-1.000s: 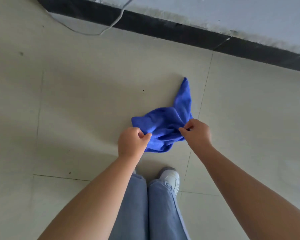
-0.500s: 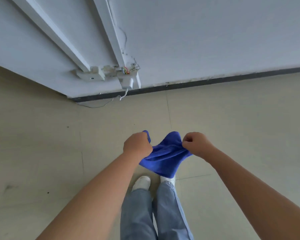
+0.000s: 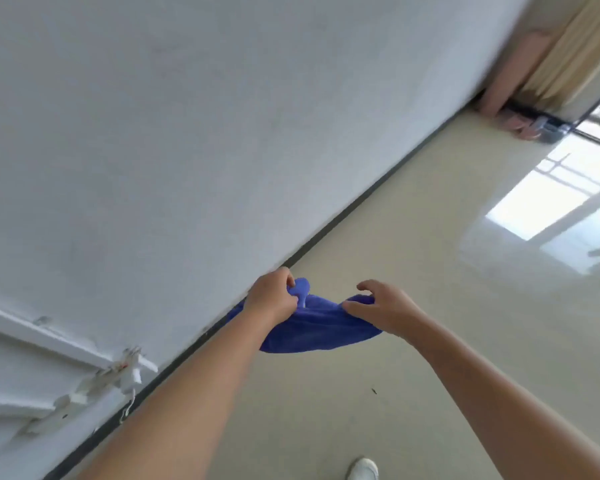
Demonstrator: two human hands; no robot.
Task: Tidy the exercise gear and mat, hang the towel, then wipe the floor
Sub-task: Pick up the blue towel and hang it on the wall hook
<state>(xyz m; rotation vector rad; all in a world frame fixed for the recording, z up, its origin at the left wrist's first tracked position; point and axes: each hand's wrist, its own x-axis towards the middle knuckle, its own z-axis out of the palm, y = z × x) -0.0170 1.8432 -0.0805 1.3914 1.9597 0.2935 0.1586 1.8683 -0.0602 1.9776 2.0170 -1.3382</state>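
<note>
**Ana:** While the person stood over the pale glossy tiled floor [image 3: 413, 258], what was nearest the camera?

**Ben:** A white shoe [image 3: 362, 468] at the bottom edge, then both bare forearms reaching forward. Beyond them a blue microfibre cloth [image 3: 319, 327] hung in the air between the hands, clear of the floor.

**Ana:** How was it held?

**Ben:** The left hand [image 3: 274, 299] had its fingers curled tight round one bunched corner. The right hand [image 3: 383, 310] pinched the opposite edge with thumb and lower fingers, the upper fingers lifted loose.

**Ana:** What might have failed?

**Ben:** I judged the right-hand pinch the weak point: a tug to spread the cloth could have slipped that edge free, leaving it dangling from one corner.

**Ana:** And farther off?

**Ben:** A white wall [image 3: 222, 133] with a dark skirting strip [image 3: 368, 195], broken white fittings [image 3: 118, 372] low on it, and beige curtains [image 3: 568, 53] in the far corner.
</note>
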